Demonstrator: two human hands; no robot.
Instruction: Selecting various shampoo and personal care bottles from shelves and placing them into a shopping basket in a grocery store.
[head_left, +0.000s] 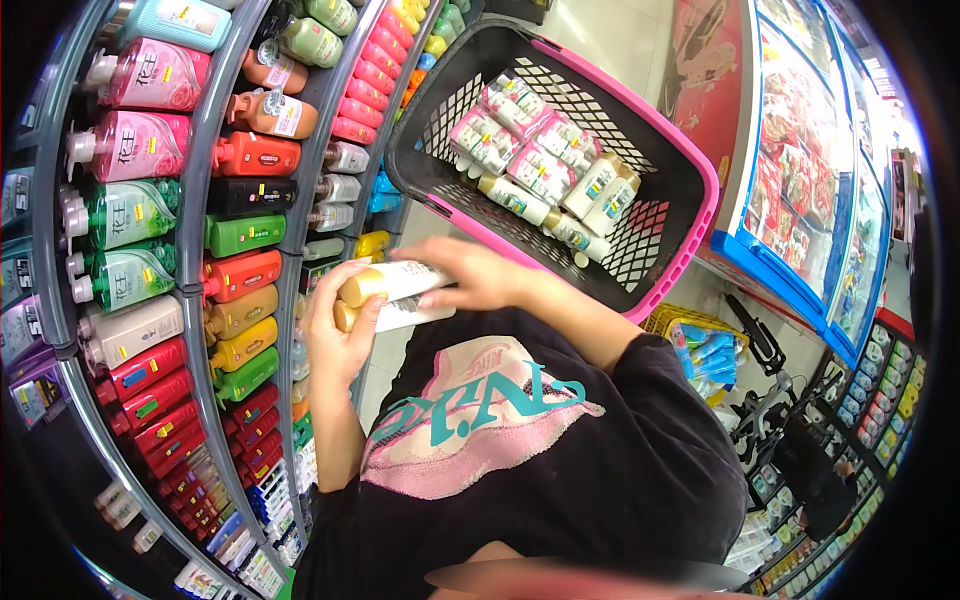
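Observation:
My left hand (341, 322) holds two white bottles with gold caps (405, 279) side by side, its thumb and fingers around the cap ends. Touching the same bottles at their far ends is my right hand (476, 271), its fingers over the upper one and its thumb by the lower. Just beyond my right hand stands a black plastic shopping basket with a pink rim (694, 161). Inside lie several pink-and-white packs (541, 172) and several white bottles with gold caps (592, 187), some upright-looking, some lying; their exact tilt is unclear.
Store shelves (196, 150) with rows of pump bottles (146, 146) run along the left. A blue-edged display freezer (772, 277) stands at the right. Below it are a yellow basket (667, 315) with blue packs and a folded wheeled metal frame (765, 405). A person in dark clothes (814, 472) is farther right.

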